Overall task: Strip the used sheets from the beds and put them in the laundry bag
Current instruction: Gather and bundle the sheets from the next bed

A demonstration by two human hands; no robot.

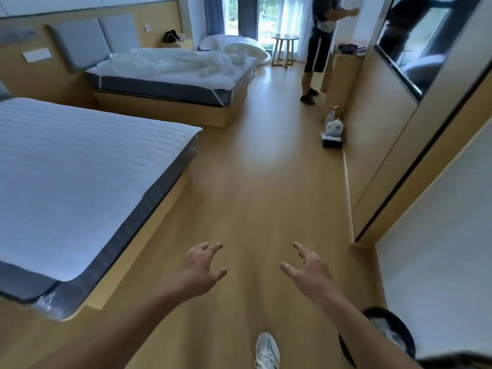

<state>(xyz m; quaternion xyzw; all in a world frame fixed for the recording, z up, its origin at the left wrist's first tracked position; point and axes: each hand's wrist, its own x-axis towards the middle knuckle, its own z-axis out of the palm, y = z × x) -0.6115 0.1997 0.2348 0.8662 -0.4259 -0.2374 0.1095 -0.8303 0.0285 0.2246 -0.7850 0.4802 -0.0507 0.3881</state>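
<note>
Both hands are out in front with nothing in them: left hand and right hand hover over the wood floor, fingers spread and a bit curled. The near bed looks already stripped down to its mattress pad, so what's left is the rumpled white sheets piled on the far bed, well apart from the hands. There's also a white bundle on the floor by the window, maybe a duvet. The dark round thing with white stuff inside at the bottom right is probably the laundry bag. The sheets should be light, floppy and bulky, so I'd grab a fat bunched fold and gather inward, not pinch an edge.
</note>
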